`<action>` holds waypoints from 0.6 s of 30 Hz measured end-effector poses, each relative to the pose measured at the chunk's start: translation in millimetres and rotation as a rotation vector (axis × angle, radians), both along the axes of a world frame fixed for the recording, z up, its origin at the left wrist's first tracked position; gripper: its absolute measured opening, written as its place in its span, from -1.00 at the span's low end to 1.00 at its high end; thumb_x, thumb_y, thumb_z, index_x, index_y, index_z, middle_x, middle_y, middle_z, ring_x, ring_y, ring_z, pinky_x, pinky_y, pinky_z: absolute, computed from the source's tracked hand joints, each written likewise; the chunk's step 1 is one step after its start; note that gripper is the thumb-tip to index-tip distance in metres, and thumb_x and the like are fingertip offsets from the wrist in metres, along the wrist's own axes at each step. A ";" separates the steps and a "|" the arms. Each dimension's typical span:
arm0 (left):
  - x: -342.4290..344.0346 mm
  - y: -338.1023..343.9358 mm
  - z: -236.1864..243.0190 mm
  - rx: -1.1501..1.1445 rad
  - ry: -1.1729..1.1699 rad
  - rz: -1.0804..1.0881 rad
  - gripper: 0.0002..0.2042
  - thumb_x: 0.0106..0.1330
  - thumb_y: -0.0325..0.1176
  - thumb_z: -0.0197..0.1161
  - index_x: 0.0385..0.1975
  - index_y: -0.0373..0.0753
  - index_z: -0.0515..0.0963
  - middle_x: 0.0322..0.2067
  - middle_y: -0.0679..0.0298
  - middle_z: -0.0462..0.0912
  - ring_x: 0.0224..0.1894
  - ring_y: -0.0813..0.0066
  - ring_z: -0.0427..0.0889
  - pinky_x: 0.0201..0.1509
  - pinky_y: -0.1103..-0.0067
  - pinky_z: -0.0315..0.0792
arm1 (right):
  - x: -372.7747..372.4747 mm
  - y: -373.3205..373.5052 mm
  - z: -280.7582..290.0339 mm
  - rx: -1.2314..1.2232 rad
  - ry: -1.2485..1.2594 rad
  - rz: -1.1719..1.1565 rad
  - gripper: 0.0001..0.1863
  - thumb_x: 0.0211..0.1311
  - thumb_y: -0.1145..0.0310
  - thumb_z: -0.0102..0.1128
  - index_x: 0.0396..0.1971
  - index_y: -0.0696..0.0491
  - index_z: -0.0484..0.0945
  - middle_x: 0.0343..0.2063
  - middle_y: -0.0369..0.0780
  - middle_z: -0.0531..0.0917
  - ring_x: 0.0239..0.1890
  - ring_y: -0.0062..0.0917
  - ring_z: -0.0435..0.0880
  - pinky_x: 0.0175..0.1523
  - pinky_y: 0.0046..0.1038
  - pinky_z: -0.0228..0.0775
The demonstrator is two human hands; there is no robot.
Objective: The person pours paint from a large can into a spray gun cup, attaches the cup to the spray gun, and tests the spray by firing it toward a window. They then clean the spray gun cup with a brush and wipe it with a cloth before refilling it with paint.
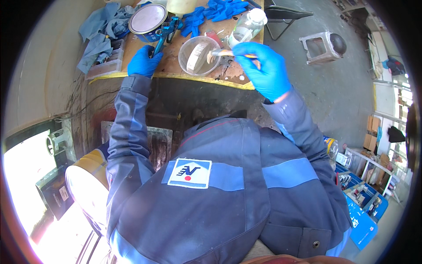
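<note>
Two blue-gloved hands, upper centre of frame: right hand (265, 66) pinches a small brush (222, 53) over a clear plastic cup (200, 56); left hand (143, 61), fingers curled, rests beside blue pliers (164, 34) on the workboard (171, 61).

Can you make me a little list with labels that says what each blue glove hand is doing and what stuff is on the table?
left hand: in a blue glove, resting on the handle of a blue tool
right hand: in a blue glove, holding a small brush over the cup's rim
clear plastic cup: between the two hands on the brown board
round tin: behind the left hand
clear bottle: behind the right hand
spare blue gloves: piled at the far edge
blue cloth: far left
</note>
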State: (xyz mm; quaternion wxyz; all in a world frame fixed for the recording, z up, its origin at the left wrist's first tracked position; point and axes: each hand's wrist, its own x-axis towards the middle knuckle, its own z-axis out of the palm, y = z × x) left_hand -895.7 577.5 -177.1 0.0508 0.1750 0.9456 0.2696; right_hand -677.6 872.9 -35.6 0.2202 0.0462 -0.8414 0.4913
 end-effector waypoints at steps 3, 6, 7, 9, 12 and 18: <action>18.9 3.6 13.5 -0.123 0.223 0.074 -0.44 0.16 -0.04 0.39 0.06 -0.28 0.52 -0.06 -0.02 0.63 -0.05 0.11 0.65 -0.01 0.36 0.52 | -31.3 -6.1 -13.4 0.303 -0.165 0.186 -0.87 0.23 0.50 0.20 -0.23 0.12 0.62 -0.31 -0.14 0.67 -0.32 -0.40 0.70 -0.21 -0.43 0.53; 46.6 12.8 35.0 -0.140 0.432 0.138 -0.46 0.17 -0.05 0.38 0.06 -0.27 0.53 -0.05 -0.03 0.61 -0.02 0.07 0.62 0.03 0.33 0.51 | -57.9 -18.7 -29.5 0.553 -0.305 0.252 -0.85 0.19 0.38 0.15 -0.30 0.04 0.67 -0.35 -0.06 0.69 -0.31 -0.19 0.70 -0.24 -0.24 0.55; 55.8 16.6 44.5 -0.141 0.467 0.177 -0.47 0.18 -0.05 0.38 0.06 -0.27 0.53 -0.05 -0.03 0.61 -0.02 0.05 0.61 0.04 0.32 0.51 | -60.4 -20.0 -31.0 0.551 -0.238 0.262 -0.84 0.19 0.39 0.14 -0.30 0.04 0.67 -0.36 -0.06 0.69 -0.31 -0.19 0.70 -0.24 -0.23 0.55; 78.5 28.2 62.8 0.136 0.527 0.105 -0.54 0.20 -0.08 0.36 -0.01 -0.26 0.58 -0.12 0.02 0.64 -0.10 0.06 0.63 0.01 0.31 0.51 | -58.8 -22.2 -30.1 0.534 -0.251 0.266 -0.84 0.18 0.41 0.14 -0.30 0.04 0.67 -0.38 -0.07 0.69 -0.31 -0.18 0.70 -0.22 -0.22 0.55; 103.7 52.0 85.7 0.302 0.467 -0.138 -0.61 0.19 -0.11 0.36 -0.08 -0.22 0.63 -0.24 0.07 0.67 -0.15 0.09 0.64 -0.03 0.32 0.51 | -43.4 -20.0 -20.4 0.264 -0.092 0.205 -0.87 0.18 0.43 0.18 -0.32 0.04 0.68 -0.41 -0.09 0.69 -0.35 -0.27 0.71 -0.28 -0.33 0.54; 102.5 76.9 99.4 -0.048 0.269 -0.282 -0.64 0.15 -0.24 0.33 -0.08 -0.28 0.64 -0.42 0.04 0.67 -0.27 0.13 0.62 -0.10 0.32 0.50 | -23.6 -18.1 -23.1 0.056 0.189 0.028 -0.87 0.25 0.47 0.19 -0.21 0.02 0.62 -0.35 -0.17 0.68 -0.43 -0.41 0.65 -0.30 -0.45 0.49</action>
